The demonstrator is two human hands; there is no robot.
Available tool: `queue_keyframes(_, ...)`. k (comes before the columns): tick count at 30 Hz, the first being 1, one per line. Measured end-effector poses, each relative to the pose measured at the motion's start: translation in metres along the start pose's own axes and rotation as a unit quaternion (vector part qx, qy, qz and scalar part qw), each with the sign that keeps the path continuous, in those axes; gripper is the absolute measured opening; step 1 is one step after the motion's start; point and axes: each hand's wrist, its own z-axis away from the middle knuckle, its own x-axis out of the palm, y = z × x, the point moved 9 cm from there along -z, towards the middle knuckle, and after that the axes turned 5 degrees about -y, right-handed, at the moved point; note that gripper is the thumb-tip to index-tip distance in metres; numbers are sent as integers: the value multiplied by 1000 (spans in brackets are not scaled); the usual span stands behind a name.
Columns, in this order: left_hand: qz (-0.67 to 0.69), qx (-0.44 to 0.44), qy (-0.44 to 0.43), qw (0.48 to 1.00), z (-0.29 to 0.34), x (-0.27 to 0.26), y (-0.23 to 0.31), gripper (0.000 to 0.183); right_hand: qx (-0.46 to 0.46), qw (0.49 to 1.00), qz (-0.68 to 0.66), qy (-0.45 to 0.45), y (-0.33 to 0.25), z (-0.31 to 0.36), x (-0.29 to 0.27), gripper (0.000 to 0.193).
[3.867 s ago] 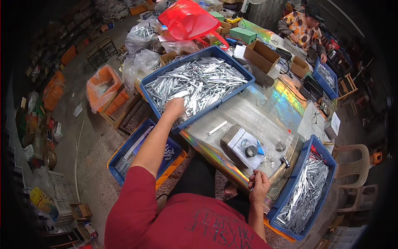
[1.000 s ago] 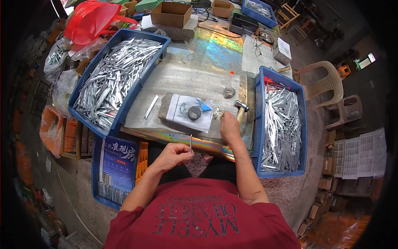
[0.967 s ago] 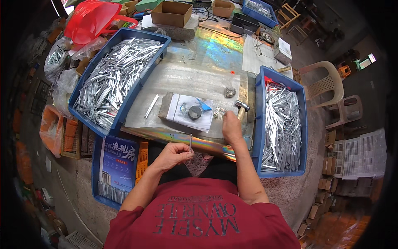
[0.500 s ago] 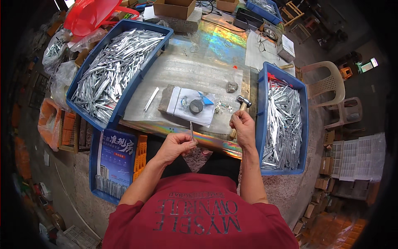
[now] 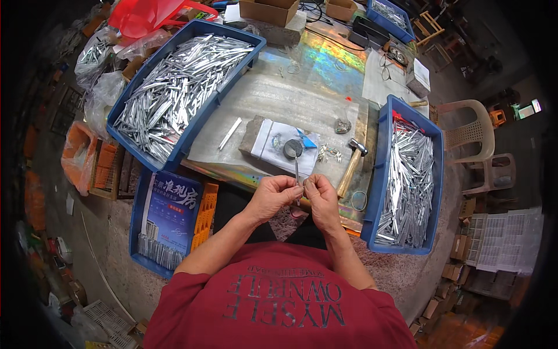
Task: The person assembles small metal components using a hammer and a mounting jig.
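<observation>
My left hand pinches a thin silver metal strip, which points up and away from me over the table's front edge. Right beside it, my right hand is closed at the strip's lower part, fingertips pressed together; whatever they pinch is too small to make out. Just beyond the strip's tip, a small round dark tin sits on white paper covering a stone block. To the right lie a pile of small pieces and a hammer with a wooden handle.
Blue bins full of silver strips stand on the left and right. One loose strip lies on the foam sheet. A lower blue bin stands at the left, a plastic chair behind the right bin.
My right hand has moved left from over the hammer to meet my left hand at the strip. The hammer's handle now shows in full. The whole view has shifted slightly.
</observation>
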Motion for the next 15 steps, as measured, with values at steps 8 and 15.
queue_keyframes(8, -32, 18, -15, 999, -1, -9, -4, 10, -28, 988, 153, -15, -8, 0, 1, 12)
queue_keyframes(15, -68, 11, -37, 997, 0, -11, -6, 10, -73, 926, 364, -63, -36, 0, 14, 12)
